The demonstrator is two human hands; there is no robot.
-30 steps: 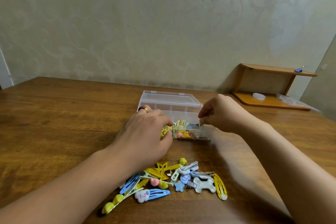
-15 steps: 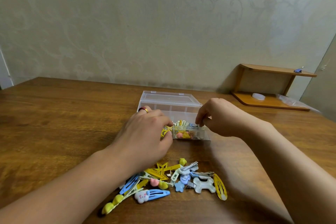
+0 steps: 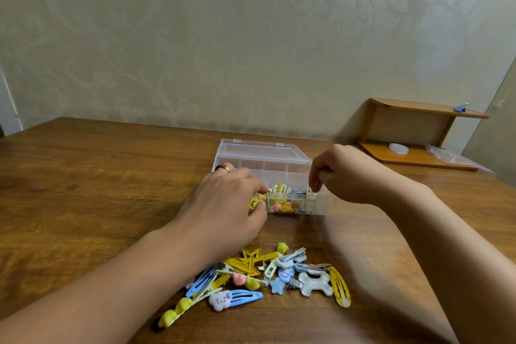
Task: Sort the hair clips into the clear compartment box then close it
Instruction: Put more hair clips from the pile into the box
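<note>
The clear compartment box [image 3: 282, 165] stands open in the middle of the wooden table, its lid [image 3: 262, 149] tipped back. Several yellow, cream and pink clips fill its front compartments. My left hand [image 3: 226, 204], wearing a ring, rests at the box's front left corner with its fingertips pinched on a yellow star clip [image 3: 254, 203]. Over the front right compartment my right hand [image 3: 343, 173] has its fingers pinched on a cream clip [image 3: 310, 192] standing in the box. A pile of hair clips [image 3: 268, 274] in yellow, blue and white lies on the table nearer to me.
A small wooden shelf [image 3: 418, 131] stands against the wall at the far right, with a white round item and a plastic bag on its base and a blue clip on top. The wall runs right behind the box.
My right hand has shifted slightly right and down over the front right compartment, lowering a cream clip into it. My left hand has stayed at the box's front left corner.
</note>
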